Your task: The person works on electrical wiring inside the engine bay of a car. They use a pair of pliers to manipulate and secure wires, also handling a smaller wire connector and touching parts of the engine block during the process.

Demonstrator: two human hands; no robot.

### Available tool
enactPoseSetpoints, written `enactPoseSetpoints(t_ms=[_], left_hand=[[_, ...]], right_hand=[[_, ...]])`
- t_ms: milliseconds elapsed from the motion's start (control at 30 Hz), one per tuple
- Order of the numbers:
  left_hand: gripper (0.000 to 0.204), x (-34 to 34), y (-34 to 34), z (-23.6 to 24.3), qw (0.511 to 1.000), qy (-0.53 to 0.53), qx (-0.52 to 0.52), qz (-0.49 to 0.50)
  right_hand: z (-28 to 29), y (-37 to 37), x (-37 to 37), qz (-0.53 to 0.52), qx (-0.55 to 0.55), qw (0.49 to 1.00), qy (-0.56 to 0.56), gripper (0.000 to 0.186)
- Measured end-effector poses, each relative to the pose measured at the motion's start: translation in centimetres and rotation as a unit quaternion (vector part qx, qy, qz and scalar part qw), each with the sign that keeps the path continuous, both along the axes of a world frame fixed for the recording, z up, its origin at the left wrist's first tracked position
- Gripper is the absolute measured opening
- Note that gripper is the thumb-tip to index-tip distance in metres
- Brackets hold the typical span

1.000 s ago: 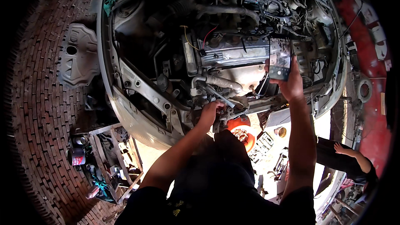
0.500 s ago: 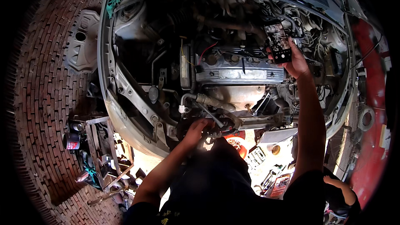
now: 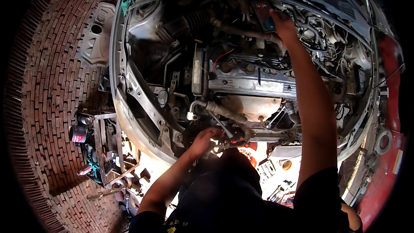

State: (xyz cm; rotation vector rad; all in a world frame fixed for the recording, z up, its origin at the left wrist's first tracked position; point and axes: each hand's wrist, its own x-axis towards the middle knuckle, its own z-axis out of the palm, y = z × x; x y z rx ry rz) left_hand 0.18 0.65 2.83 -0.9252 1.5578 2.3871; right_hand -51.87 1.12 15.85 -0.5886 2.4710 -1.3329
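My right hand [image 3: 284, 28] is closed round a smartphone [image 3: 262, 16], held over the far part of the open engine bay. Its screen faces me and shows a clock. Beneath that arm lies the engine's grey ribbed cover [image 3: 250, 82], with a red wire [image 3: 221, 58] and a yellow wire [image 3: 196, 57] at its left end. At the bay's front edge, close to my body, my left hand [image 3: 203, 141] has its fingers curled at a dark part in shadow that I cannot make out. Just beyond it are a corrugated pipe [image 3: 222, 111] and a slanting metal rod [image 3: 222, 125].
A grey metal cover [image 3: 95, 39] lies on the brick floor [image 3: 51, 82] at left. Nearer stands a wooden frame [image 3: 108, 146] with cans and tools. A red bowl [image 3: 248, 155] and a socket set [image 3: 266, 169] sit below the bumper. Another person's arm [image 3: 351, 218] shows at lower right.
My right hand has moved the phone farther away and to the left, and turned it from its back to its lit screen. My left hand stays at the same front part.
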Motion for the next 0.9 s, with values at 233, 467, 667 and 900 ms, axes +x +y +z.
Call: enactPoseSetpoints(t_ms=[233,467,667,900], left_hand=[[0.043,1.1,-0.3,0.5,1.000,0.001,0.000,0.025],[0.040,0.0,-0.5,-1.4,0.995,0.091,0.046,-0.009],[0.031,1.7,-0.1,-0.9,0.995,0.090,0.043,0.028],[0.033,2.9,-0.2,2.2,0.992,0.112,0.040,0.033]], right_hand=[[-2.6,-0.5,-0.6,-0.025,0.159,0.977,0.137,0.077],[0.9,8.9,1.8,-0.078,-0.065,0.994,0.034,0.061],[-0.6,15.2,27.4,0.103,-0.124,0.986,-0.028,0.028],[-8.5,15.0,42.0,0.078,-0.087,0.958,-0.261,0.038]])
